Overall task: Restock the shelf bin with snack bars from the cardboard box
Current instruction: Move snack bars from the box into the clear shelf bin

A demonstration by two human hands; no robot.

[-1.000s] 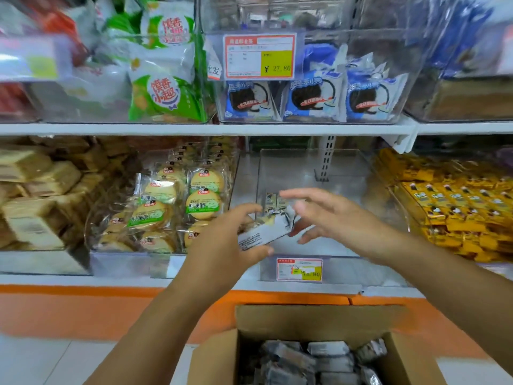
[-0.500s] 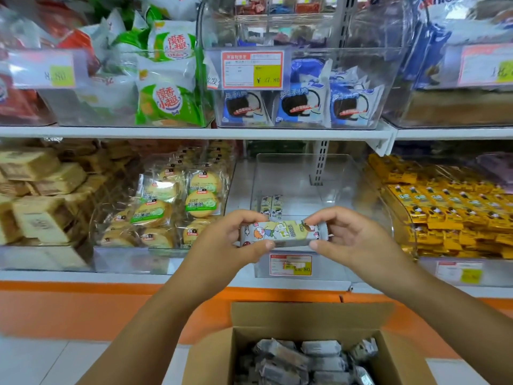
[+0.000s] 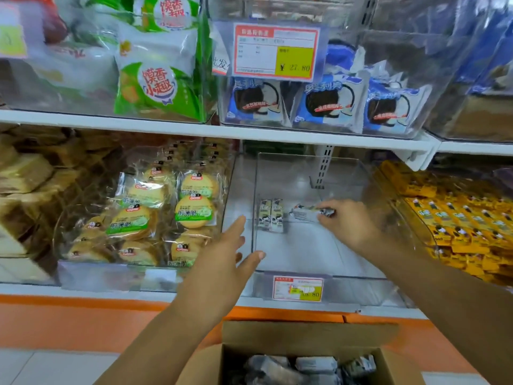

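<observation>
Snack bar point(image 3: 305, 213) pinched in right hand point(image 3: 350, 224), low in bin point(image 3: 305, 254) to join two bars point(image 3: 271, 215) | left hand point(image 3: 222, 262) flat, empty

The lower shelf point(image 3: 83, 291) carries the clear bin point(image 3: 299, 254) at its front edge. Just left of the bin stands a cake bin point(image 3: 97, 273), and just right a yellow-pack bin point(image 3: 424, 237). Above the bin, the upper shelf point(image 3: 138, 125) bears a cookie bin point(image 3: 402, 51). Below the bin are a box point(image 3: 305, 336) and pale floor point(image 3: 41, 365).

Two snack bars point(image 3: 270, 216) are lying in the clear shelf bin point(image 3: 305, 254), a third bar point(image 3: 304, 213) at their 3 o'clock, the open cardboard box point(image 3: 305, 336) at 6 o'clock.
</observation>
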